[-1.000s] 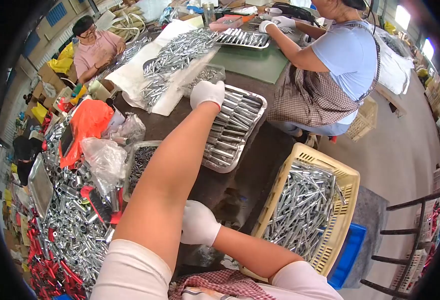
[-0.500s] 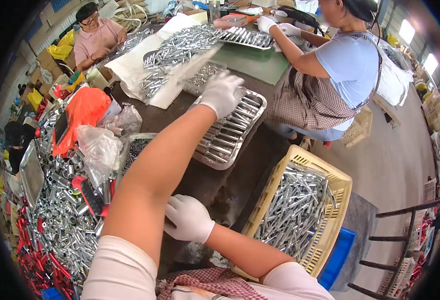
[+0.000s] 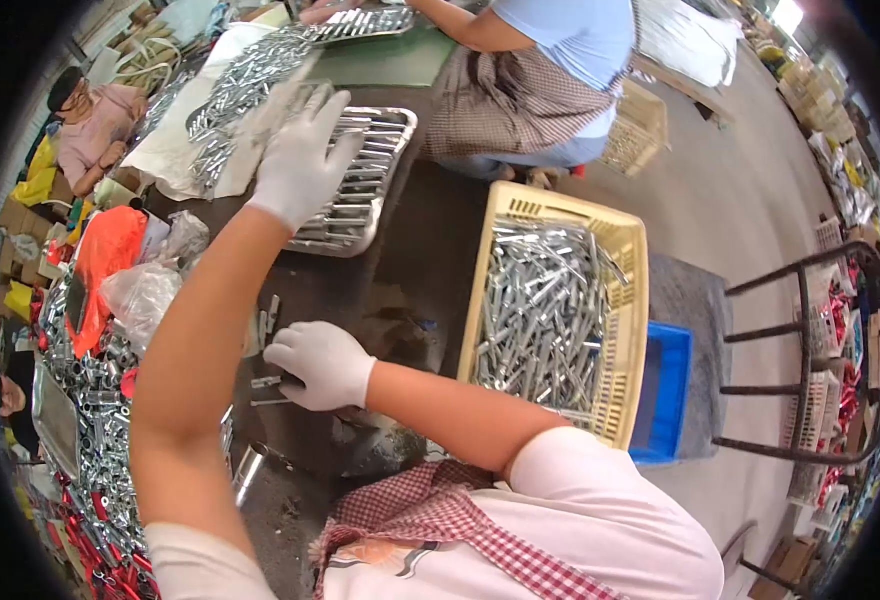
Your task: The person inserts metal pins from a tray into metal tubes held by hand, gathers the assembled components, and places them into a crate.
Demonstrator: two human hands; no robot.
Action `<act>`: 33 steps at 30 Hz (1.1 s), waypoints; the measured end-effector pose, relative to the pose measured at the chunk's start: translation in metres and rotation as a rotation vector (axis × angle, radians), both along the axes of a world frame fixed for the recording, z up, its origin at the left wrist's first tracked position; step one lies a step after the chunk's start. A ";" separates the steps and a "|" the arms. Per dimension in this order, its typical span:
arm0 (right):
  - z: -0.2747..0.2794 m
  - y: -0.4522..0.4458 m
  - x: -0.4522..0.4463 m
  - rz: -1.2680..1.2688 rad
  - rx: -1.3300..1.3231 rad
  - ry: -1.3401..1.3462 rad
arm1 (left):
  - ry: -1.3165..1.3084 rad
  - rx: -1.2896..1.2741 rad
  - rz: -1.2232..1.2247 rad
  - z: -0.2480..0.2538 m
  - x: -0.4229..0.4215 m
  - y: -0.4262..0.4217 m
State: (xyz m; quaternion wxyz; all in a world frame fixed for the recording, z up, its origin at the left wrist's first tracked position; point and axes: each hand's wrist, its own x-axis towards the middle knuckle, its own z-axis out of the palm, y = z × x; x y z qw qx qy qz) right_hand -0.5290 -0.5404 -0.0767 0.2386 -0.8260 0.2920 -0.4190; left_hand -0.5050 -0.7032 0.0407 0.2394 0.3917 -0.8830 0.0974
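Observation:
My left hand (image 3: 303, 165), in a white glove, is over the left side of a metal tray (image 3: 393, 180). Its fingers are spread, and nothing shows in them. Shiny metal rods (image 3: 352, 212) lie side by side across the tray. Nearer my body, my right hand (image 3: 322, 367), also gloved, has curled fingers low over the dark table (image 3: 400, 270). Short metal pieces (image 3: 265, 381) stick out by its fingertips and thumb; the palm is hidden, so I cannot see what it grips. A wide metal tube (image 3: 251, 470) lies below that hand.
On my right stand a yellow crate (image 3: 560, 203) full of metal rods, a blue bin (image 3: 672, 395) and a black metal frame (image 3: 802, 300). Loose metal parts (image 3: 105, 430) and an orange bag (image 3: 105, 255) crowd the left. A co-worker (image 3: 525, 95) sits beyond the tray, another person (image 3: 100, 125) far left.
The view has swung right, so the scene sits further left. My left hand has moved from over the tray's middle towards its left side, fingers spreading. Metal pieces now show beside my right hand.

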 end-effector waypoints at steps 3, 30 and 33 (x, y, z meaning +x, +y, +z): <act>-0.020 -0.001 0.011 -0.026 -0.031 -0.061 | -0.163 -0.108 -0.222 0.040 0.004 0.112; -0.127 0.143 -0.142 -0.830 0.821 0.814 | 0.539 0.355 0.170 -0.105 0.140 0.462; -0.117 0.139 -0.135 -0.930 0.943 0.783 | 0.592 0.406 0.116 -0.118 0.134 0.464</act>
